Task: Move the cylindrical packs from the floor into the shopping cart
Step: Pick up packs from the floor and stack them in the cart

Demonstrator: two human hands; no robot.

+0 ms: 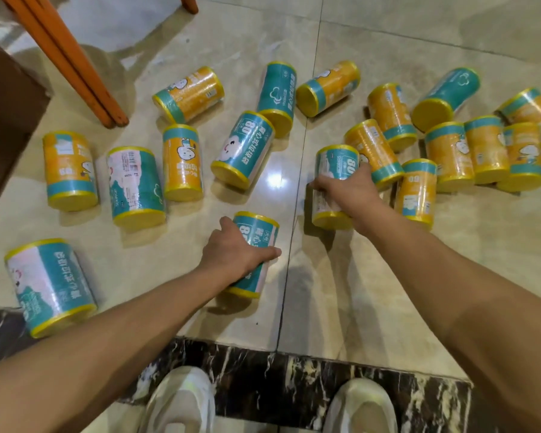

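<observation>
Cylindrical packs wrapped in clear film, teal or orange with yellow ends, lie scattered on their sides across the glossy beige tiled floor (372, 276). The left hand (231, 251) curls its fingers and thumb round a teal pack (256, 226) nearest the white shoes (181, 398). The right hand (347, 189) grips another teal pack (331, 164) from above, just beside a cluster of orange packs (450, 151). Orange wooden legs (72, 64) stand at the upper left, next to a brown box (7, 98).

Rightmost pack (534, 109): cut by right edge. Brown box (3, 120): cut by left edge. Fingertips of both hands: hidden behind gripped packs.
</observation>
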